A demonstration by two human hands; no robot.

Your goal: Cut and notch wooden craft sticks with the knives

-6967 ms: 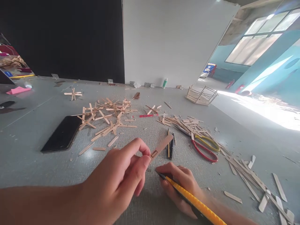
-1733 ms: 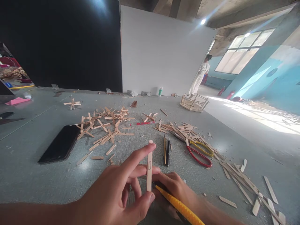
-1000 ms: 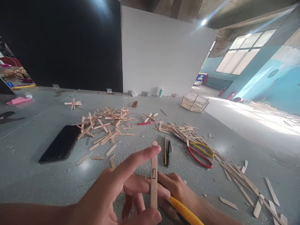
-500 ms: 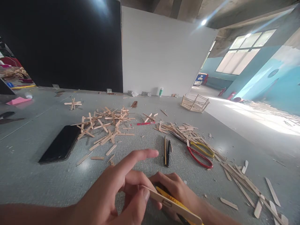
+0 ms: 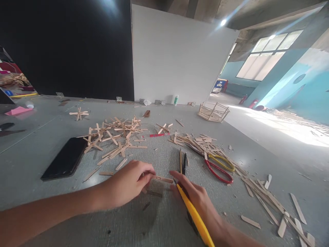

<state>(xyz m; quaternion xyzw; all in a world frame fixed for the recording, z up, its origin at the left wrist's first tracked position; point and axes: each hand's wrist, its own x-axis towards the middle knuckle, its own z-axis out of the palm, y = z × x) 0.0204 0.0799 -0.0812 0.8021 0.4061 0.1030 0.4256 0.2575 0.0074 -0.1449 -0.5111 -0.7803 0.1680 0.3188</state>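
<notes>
My left hand (image 5: 135, 181) pinches one end of a wooden craft stick (image 5: 164, 179) with a small rectangular mark or slot in it. The stick is held above the grey tabletop, its free end pointing right. My right hand (image 5: 196, 197) is wrapped around a yellow utility knife (image 5: 192, 214), whose tip lies close to the stick's free end; whether they touch I cannot tell. Just beyond the right hand lie a pencil (image 5: 180, 161) and a black pen (image 5: 184, 164). Below the left hand a dark, thin shape, perhaps the stick's shadow, shows on the table.
A black phone (image 5: 65, 159) lies at left beside a heap of craft sticks (image 5: 123, 128). Scissors with red and yellow handles (image 5: 218, 169) rest among sticks at right. A stick-built frame (image 5: 213, 112) and a small green-and-white tube (image 5: 176, 100) stand farther back near the white board (image 5: 180, 55).
My left hand has moved forward with the craft stick, and its raised index finger has folded in. The stick has moved away from me, and the yellow knife now shows more fully.
</notes>
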